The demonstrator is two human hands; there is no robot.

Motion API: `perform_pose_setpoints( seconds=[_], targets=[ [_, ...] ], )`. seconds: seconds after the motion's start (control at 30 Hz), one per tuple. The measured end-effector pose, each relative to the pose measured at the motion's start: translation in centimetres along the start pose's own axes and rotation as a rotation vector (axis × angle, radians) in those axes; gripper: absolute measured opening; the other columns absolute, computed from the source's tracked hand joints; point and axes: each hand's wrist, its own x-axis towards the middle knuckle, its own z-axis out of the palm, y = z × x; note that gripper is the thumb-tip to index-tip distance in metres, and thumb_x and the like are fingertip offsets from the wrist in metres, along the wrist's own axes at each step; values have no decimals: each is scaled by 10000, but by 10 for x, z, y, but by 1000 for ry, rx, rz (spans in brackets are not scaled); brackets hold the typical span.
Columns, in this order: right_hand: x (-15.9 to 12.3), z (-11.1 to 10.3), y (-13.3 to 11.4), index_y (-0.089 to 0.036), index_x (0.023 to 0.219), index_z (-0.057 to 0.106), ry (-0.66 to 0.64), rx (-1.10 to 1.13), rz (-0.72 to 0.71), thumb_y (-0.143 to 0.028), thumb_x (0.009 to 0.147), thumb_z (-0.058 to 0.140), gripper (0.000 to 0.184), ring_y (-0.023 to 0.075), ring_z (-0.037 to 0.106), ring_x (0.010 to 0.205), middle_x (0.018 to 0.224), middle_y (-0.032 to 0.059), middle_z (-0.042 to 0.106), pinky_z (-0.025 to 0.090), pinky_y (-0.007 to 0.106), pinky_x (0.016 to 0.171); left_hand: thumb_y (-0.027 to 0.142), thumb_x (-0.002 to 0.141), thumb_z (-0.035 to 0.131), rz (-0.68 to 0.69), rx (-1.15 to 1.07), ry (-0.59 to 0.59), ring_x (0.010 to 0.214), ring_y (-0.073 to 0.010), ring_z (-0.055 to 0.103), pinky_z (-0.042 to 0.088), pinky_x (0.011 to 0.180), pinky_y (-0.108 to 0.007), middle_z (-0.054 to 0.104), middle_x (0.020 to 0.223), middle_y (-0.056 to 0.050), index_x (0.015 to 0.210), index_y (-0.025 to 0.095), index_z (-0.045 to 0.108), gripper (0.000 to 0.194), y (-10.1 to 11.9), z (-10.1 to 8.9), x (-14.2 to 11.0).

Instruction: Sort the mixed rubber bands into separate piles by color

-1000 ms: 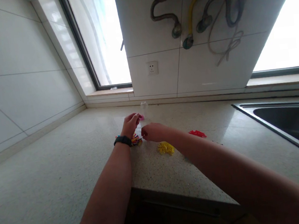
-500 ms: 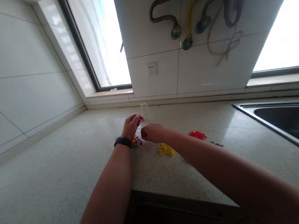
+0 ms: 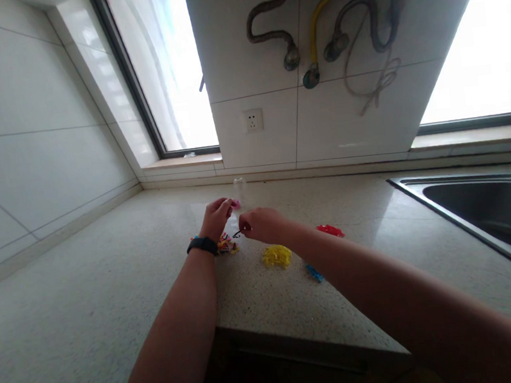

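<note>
My left hand (image 3: pixel 218 215), with a black band on its wrist, has its fingers pinched at a small pink piece (image 3: pixel 235 204); its kind is too small to make out. Just to the right, my right hand (image 3: pixel 261 224) is closed on a thin, curved black strip (image 3: pixel 237 235) that pokes out from the fingertips. Below the hands lies a multicoloured heap of small thin pieces (image 3: pixel 227 245), partly covered by my left wrist. A yellow heap (image 3: pixel 277 256) is nearer me. Past my right forearm shows a red heap (image 3: pixel 330 230), and a blue heap (image 3: pixel 314 272) is partly hidden by that arm.
A clear, see-through container (image 3: pixel 239 186) stands behind the hands on the speckled countertop (image 3: pixel 111 292). To the right is a metal sink (image 3: pixel 420 195). The tiled back wall carries a socket (image 3: pixel 253 120) and hanging hoses (image 3: pixel 312 39). The counter's front edge runs below my arms.
The black strip now shows at my right fingertips. The blue heap has come into sight beside my right forearm, while dark pieces right of it are now hidden. The whole view has shifted slightly.
</note>
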Motion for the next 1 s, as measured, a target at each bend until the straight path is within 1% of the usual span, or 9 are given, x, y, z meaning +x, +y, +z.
perform_pose_setpoints(
  seconds=[0.1, 0.2, 0.33, 0.43, 0.53, 0.67, 0.83, 0.93, 1.0],
  targets=[
    [3, 5, -10, -210, 1049, 702, 11, -60, -39, -271, 927, 500, 244, 232, 685, 946, 1072, 99, 731, 479, 295, 752, 383, 776, 653, 5, 7, 12, 456, -62, 332, 206, 422, -211, 428, 521, 52, 707, 138, 659, 254, 0, -1, 1],
    [4, 12, -17, -191, 1027, 696, 22, -133, -122, -218, 933, 478, 239, 241, 699, 911, 1076, 106, 731, 498, 305, 709, 381, 769, 654, 4, 17, 13, 458, -64, 337, 207, 423, -214, 435, 523, 51, 705, 138, 661, 251, -1, -1, 1],
    [3, 16, -20, -179, 1037, 682, 46, -207, -163, -173, 940, 458, 245, 249, 704, 899, 1052, 101, 733, 507, 312, 682, 377, 773, 647, 5, 31, 13, 462, -67, 348, 211, 426, -216, 446, 530, 47, 709, 143, 667, 243, -1, -1, 1],
    [-2, 10, -16, -180, 1040, 677, 15, -235, -149, -179, 947, 462, 233, 243, 701, 889, 1038, 107, 729, 497, 305, 680, 388, 777, 644, 9, 41, 12, 464, -69, 351, 216, 428, -216, 444, 530, 47, 706, 148, 667, 252, -1, -1, 1],
    [-13, -2, -6, -186, 1033, 673, -2, -239, -121, -188, 954, 461, 227, 237, 690, 894, 1025, 110, 724, 477, 301, 693, 406, 786, 640, 11, 51, 0, 460, -68, 338, 220, 430, -212, 438, 526, 48, 708, 147, 671, 273, -1, -1, 2],
    [-36, -21, 19, -198, 993, 675, 46, -201, -40, -225, 954, 489, 192, 205, 667, 864, 1002, 89, 718, 418, 272, 673, 412, 787, 645, 15, 72, -13, 482, -73, 366, 220, 433, -208, 463, 543, 34, 721, 140, 688, 283, -4, 0, 1],
    [-79, -41, 70, -218, 925, 676, 194, -89, 78, -228, 889, 565, 117, 154, 618, 782, 925, 29, 711, 354, 251, 637, 423, 786, 641, 25, 110, -38, 485, -79, 372, 220, 434, -211, 469, 541, 33, 736, 143, 701, 291, -6, 1, 0],
    [-113, -41, 106, -224, 911, 679, 292, 30, 152, -244, 857, 589, 106, 128, 580, 708, 851, 5, 694, 355, 248, 634, 431, 786, 640, 35, 136, -51, 484, -83, 370, 223, 437, -212, 452, 535, 38, 717, 150, 692, 294, -6, 2, -1],
    [-136, -33, 128, -213, 901, 687, 375, 169, 256, -307, 842, 613, 134, 117, 531, 617, 752, -4, 661, 369, 256, 616, 429, 791, 639, 43, 154, -56, 488, -86, 373, 227, 440, -212, 446, 536, 38, 709, 152, 690, 293, -7, 3, -2]
  ],
)
